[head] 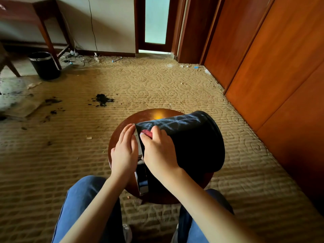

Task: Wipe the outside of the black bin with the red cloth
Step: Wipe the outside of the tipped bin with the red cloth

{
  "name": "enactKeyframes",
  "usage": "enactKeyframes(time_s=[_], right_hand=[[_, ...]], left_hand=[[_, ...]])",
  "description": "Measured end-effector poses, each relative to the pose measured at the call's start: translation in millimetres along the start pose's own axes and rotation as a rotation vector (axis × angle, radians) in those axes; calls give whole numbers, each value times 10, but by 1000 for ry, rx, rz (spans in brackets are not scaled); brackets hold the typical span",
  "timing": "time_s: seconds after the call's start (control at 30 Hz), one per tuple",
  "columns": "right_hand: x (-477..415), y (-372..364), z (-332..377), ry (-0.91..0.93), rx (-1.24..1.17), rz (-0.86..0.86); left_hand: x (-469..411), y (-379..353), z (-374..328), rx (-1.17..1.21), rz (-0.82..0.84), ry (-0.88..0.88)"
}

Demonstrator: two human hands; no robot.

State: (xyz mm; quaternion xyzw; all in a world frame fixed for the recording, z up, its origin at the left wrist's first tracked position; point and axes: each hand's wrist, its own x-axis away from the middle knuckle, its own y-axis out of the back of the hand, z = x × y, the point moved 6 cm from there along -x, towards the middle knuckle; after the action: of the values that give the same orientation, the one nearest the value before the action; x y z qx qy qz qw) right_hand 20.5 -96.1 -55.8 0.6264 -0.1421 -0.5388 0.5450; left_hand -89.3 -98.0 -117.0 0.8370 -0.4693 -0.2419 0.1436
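Gripping red cloth [147, 132] against black bin [192, 137], right hand [158, 151]; left hand [124, 151] flat beside it

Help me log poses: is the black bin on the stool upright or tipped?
Tipped on its side: the bin lies across the stool, shiny rim by the left hand, base rightward.

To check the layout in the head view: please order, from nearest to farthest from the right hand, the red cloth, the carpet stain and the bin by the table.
1. Cloth: under the right hand.
2. Stain: on the carpet, ahead and left.
3. Far bin: far left, beside the table leg.
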Motion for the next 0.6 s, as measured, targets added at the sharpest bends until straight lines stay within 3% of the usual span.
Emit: enactKeyframes(time_s=[0.23, 0.47, 0.6], right_hand=[[413, 160, -105, 51, 53, -60], [12, 62, 0, -11, 82, -22], [321, 138, -167, 19, 62, -15]], left_hand=[[-21, -14, -9, 20, -14, -18], [21, 10, 0, -43, -11, -21], [-51, -4, 6, -28, -6, -15]])
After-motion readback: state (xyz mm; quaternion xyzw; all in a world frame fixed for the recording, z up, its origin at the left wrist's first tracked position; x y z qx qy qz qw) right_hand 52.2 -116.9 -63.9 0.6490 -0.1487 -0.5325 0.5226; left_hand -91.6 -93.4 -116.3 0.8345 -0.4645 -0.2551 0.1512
